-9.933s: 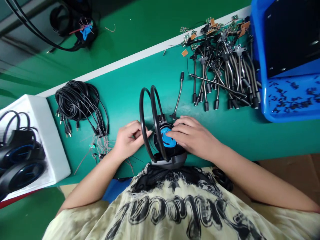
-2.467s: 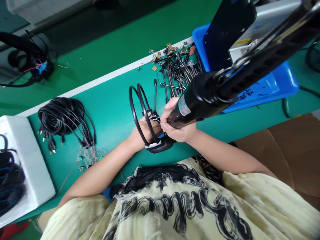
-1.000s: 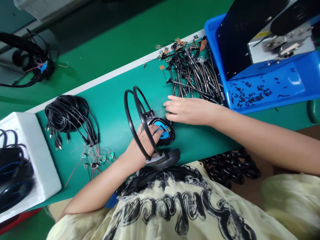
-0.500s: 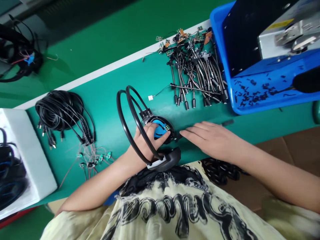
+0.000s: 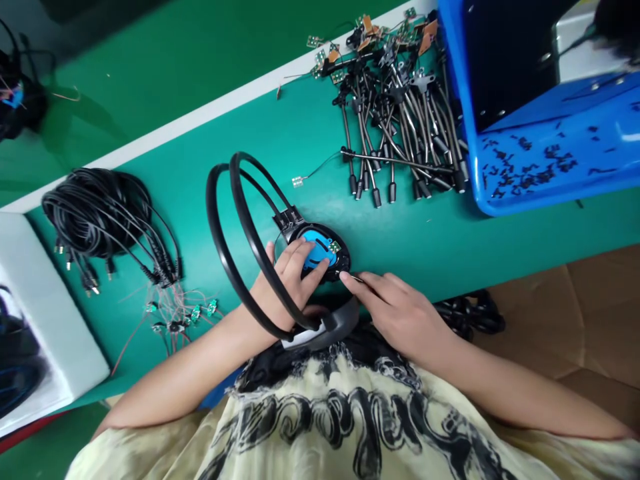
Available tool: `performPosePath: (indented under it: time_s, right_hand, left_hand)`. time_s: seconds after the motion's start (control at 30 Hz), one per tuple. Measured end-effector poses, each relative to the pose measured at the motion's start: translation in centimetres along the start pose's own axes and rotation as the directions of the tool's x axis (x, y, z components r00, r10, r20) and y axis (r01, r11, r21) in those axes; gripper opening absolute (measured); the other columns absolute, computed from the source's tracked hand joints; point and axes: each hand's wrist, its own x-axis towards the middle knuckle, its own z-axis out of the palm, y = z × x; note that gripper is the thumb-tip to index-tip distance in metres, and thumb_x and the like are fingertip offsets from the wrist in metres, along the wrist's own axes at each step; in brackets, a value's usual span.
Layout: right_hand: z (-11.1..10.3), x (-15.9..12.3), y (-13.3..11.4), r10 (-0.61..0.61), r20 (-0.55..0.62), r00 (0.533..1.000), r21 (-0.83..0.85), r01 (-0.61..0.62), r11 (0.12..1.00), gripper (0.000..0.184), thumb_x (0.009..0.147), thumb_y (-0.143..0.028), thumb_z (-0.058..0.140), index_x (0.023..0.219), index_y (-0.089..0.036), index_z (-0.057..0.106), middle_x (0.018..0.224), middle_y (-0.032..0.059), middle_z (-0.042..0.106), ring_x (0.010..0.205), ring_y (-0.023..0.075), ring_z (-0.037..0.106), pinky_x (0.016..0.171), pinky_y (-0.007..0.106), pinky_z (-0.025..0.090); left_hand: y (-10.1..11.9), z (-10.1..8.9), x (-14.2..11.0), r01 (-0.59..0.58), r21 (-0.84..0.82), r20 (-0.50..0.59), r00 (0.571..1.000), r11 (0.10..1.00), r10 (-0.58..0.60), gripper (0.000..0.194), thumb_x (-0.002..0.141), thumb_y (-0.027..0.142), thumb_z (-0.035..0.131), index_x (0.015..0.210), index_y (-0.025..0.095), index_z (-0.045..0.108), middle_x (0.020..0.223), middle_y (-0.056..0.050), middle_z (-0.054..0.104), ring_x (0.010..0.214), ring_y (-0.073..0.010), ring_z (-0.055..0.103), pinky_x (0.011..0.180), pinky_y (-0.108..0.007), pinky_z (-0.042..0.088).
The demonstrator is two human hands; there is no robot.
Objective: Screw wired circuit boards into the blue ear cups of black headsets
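A black headset [image 5: 260, 257] lies in front of me with its twin headband hoops over my left forearm. One ear cup is open and shows a blue inner plate [image 5: 314, 251] with a small green circuit board [image 5: 335, 247] by its rim. My left hand [image 5: 295, 277] reaches through the hoops and is closed on this cup, fingertips on the blue plate. At the cup's right edge my right hand [image 5: 390, 300] pinches a thin metallic stalk, seemingly a microphone boom [image 5: 357, 278], most of it hidden under the hand. The other ear cup [image 5: 333, 330] rests near my shirt.
Several microphone booms [image 5: 395, 133] with circuit boards are heaped at the back right. Beside them stands a blue tray [image 5: 483, 193] holding a black machine and small black bits. Coiled black cables [image 5: 95, 210] lie left, near a white foam box [image 5: 75, 333].
My right hand has swung down and left, closer to the ear cup, and its fingers now pinch the stalk. The dark end seen beyond that hand is now hidden. My view has shifted slightly.
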Motion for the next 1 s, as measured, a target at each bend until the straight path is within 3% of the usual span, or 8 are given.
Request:
performPosePath:
  time_s: [0.13,0.3,0.4,0.57,0.83,1.0]
  right_hand:
    - [0.6,-0.4,0.0,-0.003,-0.006,1.0,-0.031,0.002,1.0,0.043,0.093,-0.009,0.042,0.134,-0.005,0.052,0.11,0.0159,0.062,0.085,0.0208,0.052,0.08,0.035,0.054]
    - [0.9,-0.3,0.1,-0.031,-0.012,0.999,-0.092,0.03,0.995,0.046,0.092,-0.008,0.043,0.137,-0.003,0.048,0.108,0.0163,0.062,0.083,0.0223,0.051,0.075,0.036,0.053]
    - [0.5,0.0,0.0,-0.041,-0.029,0.999,-0.131,0.036,0.991,0.044,0.092,-0.011,0.045,0.135,-0.005,0.052,0.108,0.0145,0.063,0.091,0.025,0.052,0.072,0.035,0.052]
    - [-0.2,0.4,0.0,-0.052,-0.04,0.998,-0.21,0.043,0.977,0.04,0.093,-0.013,0.046,0.131,-0.008,0.055,0.107,0.0104,0.066,0.09,0.0212,0.053,0.064,0.031,0.049]
    - [0.2,1.3,-0.6,-0.155,-0.034,0.987,-0.371,0.132,0.919,0.035,0.09,-0.01,0.05,0.12,0.004,0.059,0.096,0.0154,0.067,0.081,0.0197,0.056,0.059,0.031,0.05]
    - [0.0,2.1,-0.4,-0.213,-0.028,0.977,-0.34,0.191,0.921,0.032,0.09,-0.008,0.047,0.116,0.005,0.062,0.092,0.0178,0.066,0.08,0.0203,0.057,0.062,0.033,0.051]
  left_hand:
    - [-0.3,-0.5,-0.1,-0.012,-0.059,0.004,1.0,0.998,0.012,0.067,0.081,0.05,0.066,0.137,0.019,0.047,0.143,-0.025,0.041,0.135,-0.0415,0.038,0.102,-0.074,0.028]
    - [-1.0,-0.4,-0.6,-0.098,-0.131,-0.055,0.994,0.987,0.091,0.046,0.084,0.041,0.065,0.129,0.036,0.056,0.151,-0.014,0.037,0.139,-0.0394,0.033,0.103,-0.073,0.027]
    - [-1.1,-0.2,-0.8,-0.107,-0.067,-0.044,0.994,0.992,0.104,0.048,0.085,0.039,0.065,0.131,0.04,0.053,0.151,-0.012,0.036,0.14,-0.0384,0.031,0.104,-0.072,0.029]
    - [-0.9,-0.4,-0.8,-0.124,0.0,-0.038,0.992,0.992,0.124,0.05,0.088,0.039,0.061,0.136,0.04,0.047,0.15,-0.014,0.037,0.139,-0.0392,0.032,0.104,-0.07,0.031]
    - [-0.9,-1.2,-0.6,-0.149,-0.034,-0.067,0.987,0.988,0.146,0.038,0.093,0.024,0.051,0.129,0.035,0.054,0.147,-0.018,0.04,0.136,-0.0412,0.039,0.098,-0.07,0.038]
    - [-0.5,-1.6,-0.4,-0.138,-0.024,-0.083,0.987,0.99,0.136,0.034,0.093,0.024,0.051,0.125,0.033,0.055,0.141,-0.021,0.046,0.131,-0.0401,0.046,0.093,-0.07,0.041]
